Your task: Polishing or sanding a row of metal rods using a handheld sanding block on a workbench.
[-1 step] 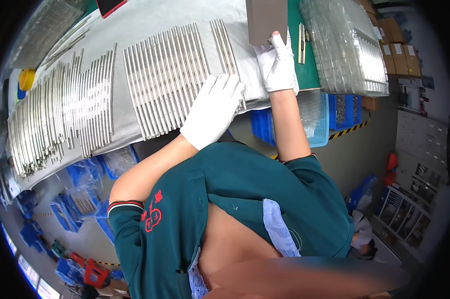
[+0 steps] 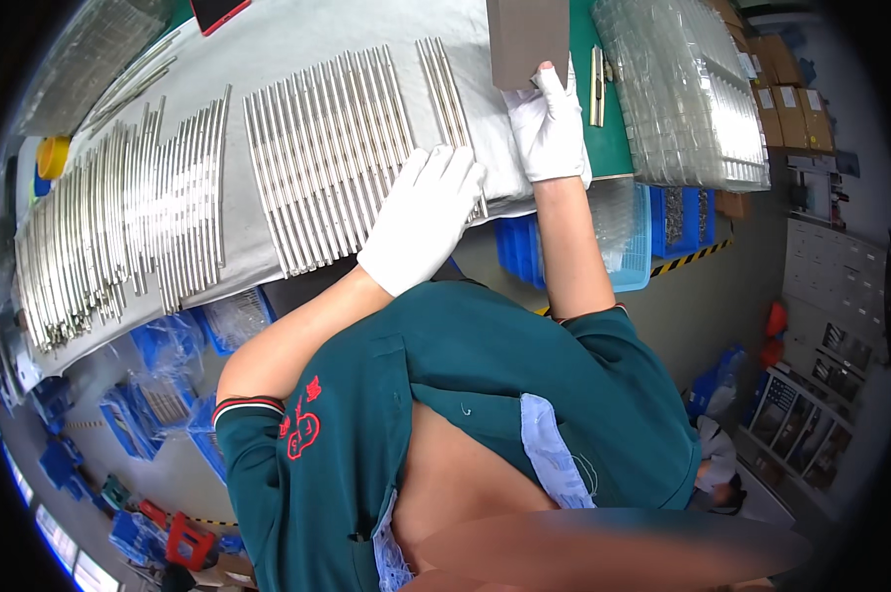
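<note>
My left hand [image 2: 424,219], in a white glove, lies over the near ends of a small group of slim metal rods [image 2: 443,89]. Its fingers are stretched out and slightly bent; what is beneath the palm is hidden. A wider row of similar rods [image 2: 329,163] lies side by side just left of it. My right hand [image 2: 549,130], also gloved in white, grips the near end of a grey-brown rectangular block [image 2: 528,44]. The thumb rests on the block's upper face, and the other fingers are mostly hidden.
More metal rods [image 2: 130,217] cover the left of the cloth-topped table [image 2: 238,59]. At right are a slim metal piece [image 2: 597,87] on a green mat [image 2: 615,148] and stacked clear plastic trays [image 2: 677,94]. Blue bins [image 2: 520,252] stand below the table edge. A person [image 2: 716,459] is at lower right.
</note>
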{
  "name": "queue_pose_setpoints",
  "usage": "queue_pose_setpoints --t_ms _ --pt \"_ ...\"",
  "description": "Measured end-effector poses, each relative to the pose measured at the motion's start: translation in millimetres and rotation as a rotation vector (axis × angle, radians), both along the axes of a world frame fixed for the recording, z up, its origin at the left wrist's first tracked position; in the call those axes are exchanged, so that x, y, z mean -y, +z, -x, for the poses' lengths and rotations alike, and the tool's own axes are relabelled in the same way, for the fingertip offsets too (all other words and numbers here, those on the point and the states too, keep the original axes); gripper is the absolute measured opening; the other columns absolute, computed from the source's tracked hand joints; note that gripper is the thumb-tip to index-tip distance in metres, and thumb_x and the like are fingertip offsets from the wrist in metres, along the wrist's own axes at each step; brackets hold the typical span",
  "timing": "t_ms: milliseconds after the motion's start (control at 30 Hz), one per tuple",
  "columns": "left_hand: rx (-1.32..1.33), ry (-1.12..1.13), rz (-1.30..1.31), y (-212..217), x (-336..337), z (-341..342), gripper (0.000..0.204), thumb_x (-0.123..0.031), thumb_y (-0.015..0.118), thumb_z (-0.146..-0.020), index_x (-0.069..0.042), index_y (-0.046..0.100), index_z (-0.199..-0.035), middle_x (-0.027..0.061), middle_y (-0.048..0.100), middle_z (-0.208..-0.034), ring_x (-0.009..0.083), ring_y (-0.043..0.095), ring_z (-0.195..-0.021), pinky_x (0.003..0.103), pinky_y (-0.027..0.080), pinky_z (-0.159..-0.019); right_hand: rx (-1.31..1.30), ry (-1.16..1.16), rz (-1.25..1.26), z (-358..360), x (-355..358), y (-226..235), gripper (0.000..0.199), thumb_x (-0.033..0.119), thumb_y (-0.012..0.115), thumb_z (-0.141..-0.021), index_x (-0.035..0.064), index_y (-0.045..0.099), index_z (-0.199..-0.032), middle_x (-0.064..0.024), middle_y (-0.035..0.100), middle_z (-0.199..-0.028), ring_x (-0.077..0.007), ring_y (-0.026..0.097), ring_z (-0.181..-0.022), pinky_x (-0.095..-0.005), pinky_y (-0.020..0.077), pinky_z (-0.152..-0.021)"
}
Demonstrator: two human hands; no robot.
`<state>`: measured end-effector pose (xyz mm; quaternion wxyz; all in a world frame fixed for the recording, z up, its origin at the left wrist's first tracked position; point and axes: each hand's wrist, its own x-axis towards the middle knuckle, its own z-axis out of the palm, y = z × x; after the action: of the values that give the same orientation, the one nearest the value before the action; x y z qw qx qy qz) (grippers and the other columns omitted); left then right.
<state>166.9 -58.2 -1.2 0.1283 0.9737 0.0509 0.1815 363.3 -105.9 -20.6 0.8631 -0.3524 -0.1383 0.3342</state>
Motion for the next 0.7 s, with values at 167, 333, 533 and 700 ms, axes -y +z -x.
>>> queue_pose_setpoints --t_ms 167,333,533,700 --pt "0.011 0.012 0.082 -3.2 -0.9 2.8 0.052 -0.011 0.065 -0.075 0.000 0.055 -0.125 0.0183 0.057 -0.124 0.0325 0.057 -0.112 0.043 0.046 -0.094 -0.015 0.008 -0.001 -1.8 -1.5 -2.1 0.040 0.009 0.063 -0.096 0.0098 0.053 -0.134 -0.0047 0.060 -0.124 -0.0203 0.059 -0.111 -0.0392 0.0511 -0.098" --pt "-0.238 -0.038 0.544 18.4 -8.3 11.9 0.024 -0.023 0.053 -0.097 -0.007 0.060 -0.113 0.0119 0.065 -0.093 0.0278 0.063 -0.078 0.044 0.050 -0.065 -0.081 -0.021 0.071 -4.7 1.2 -6.2 0.052 0.008 0.064 -0.094 0.0121 0.044 -0.141 -0.0080 0.056 -0.130 -0.0253 0.058 -0.114 -0.0427 0.0480 -0.100" --pt "0.307 -0.074 0.057 46.9 -58.8 19.8 0.028 -0.020 0.061 -0.091 -0.020 0.059 -0.119 0.0092 0.062 -0.097 0.0283 0.065 -0.081 0.040 0.054 -0.064 -0.018 -0.064 0.084 -3.3 2.8 -1.7 0.042 0.014 0.063 -0.097 0.0089 0.050 -0.137 -0.0084 0.060 -0.129 -0.0221 0.057 -0.117 -0.0447 0.0452 -0.106" --pt "0.092 0.439 -0.251 47.3 -164.3 36.0 0.023 -0.019 0.052 -0.092 -0.022 0.061 -0.114 0.0090 0.061 -0.104 0.0271 0.066 -0.087 0.039 0.055 -0.073 -0.012 -0.050 0.092 -5.4 2.7 -6.9 0.043 0.016 0.063 -0.097 0.0080 0.051 -0.137 -0.0093 0.057 -0.131 -0.0230 0.055 -0.119 -0.0443 0.0460 -0.105"
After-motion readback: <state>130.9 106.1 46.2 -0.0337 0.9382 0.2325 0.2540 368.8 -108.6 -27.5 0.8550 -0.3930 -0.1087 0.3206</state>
